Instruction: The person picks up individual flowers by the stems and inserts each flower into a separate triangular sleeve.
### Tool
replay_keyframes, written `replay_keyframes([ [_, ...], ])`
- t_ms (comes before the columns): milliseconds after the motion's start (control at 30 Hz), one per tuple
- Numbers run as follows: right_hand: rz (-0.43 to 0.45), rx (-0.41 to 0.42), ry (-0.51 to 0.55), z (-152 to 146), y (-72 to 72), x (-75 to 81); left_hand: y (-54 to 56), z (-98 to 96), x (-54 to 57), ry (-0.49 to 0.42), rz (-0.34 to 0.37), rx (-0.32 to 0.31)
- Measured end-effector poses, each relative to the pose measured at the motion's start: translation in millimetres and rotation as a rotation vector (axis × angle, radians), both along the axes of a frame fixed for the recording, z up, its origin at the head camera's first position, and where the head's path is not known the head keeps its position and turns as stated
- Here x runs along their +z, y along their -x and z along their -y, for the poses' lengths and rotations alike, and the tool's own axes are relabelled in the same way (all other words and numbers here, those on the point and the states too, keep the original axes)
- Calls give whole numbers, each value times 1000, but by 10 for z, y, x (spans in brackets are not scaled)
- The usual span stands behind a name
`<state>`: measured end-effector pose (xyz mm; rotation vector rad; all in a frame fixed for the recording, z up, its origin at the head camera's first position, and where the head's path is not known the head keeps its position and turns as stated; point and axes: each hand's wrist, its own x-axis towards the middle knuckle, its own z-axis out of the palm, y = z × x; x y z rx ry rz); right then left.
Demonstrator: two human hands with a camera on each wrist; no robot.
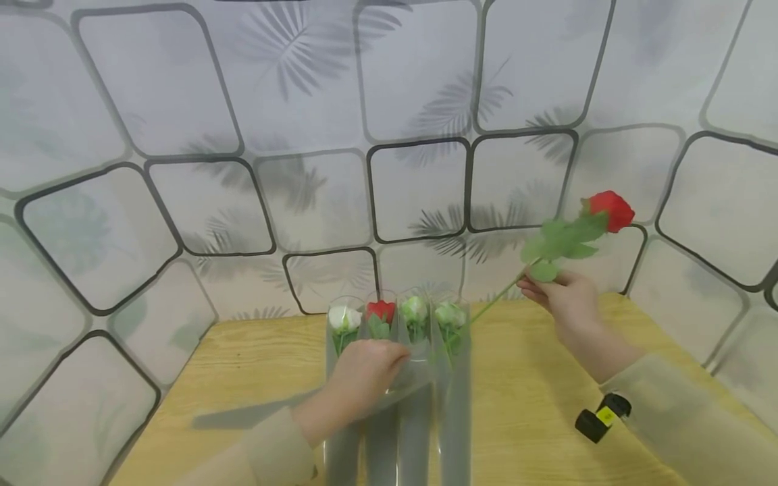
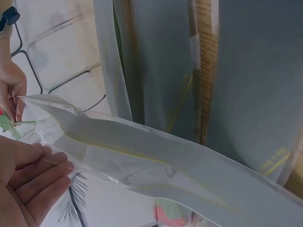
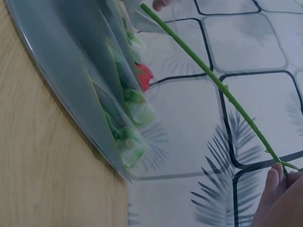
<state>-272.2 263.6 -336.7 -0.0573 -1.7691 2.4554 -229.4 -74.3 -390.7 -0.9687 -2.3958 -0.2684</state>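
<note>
My left hand (image 1: 367, 371) pinches the mouth edge of a clear-and-grey flower sleeve (image 2: 137, 142) between thumb and fingers. This sleeve slants across other wrapped flowers, its narrow grey end pointing left in the head view, its mouth gaping in the left wrist view. Raised at the right, my right hand (image 1: 571, 304) holds a single red rose (image 1: 610, 210) by its green stem just below the leaves. The bare stem (image 3: 222, 87) slopes down toward the left hand, its cut end close by the sleeve's mouth. The bloom points up and right.
Several wrapped flowers lie side by side on the wooden table (image 1: 255, 351): a white one (image 1: 344, 318), a red one (image 1: 380, 312) and pale green-white ones (image 1: 450, 315). A patterned cloth wall (image 1: 419, 192) rises behind the table and along both sides.
</note>
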Motion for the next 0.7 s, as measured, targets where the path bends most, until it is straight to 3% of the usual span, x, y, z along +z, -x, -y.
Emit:
replay_keyframes([
  [300, 7, -30, -66, 434, -180, -221, -26, -30, 45, -38, -6, 13],
  [467, -21, -57, -62, 666, -306, -286, -19, -32, 45, -69, -55, 13],
  [700, 3, 32, -160, 924, -464, -426, -49, -50, 122, -103, -77, 12],
])
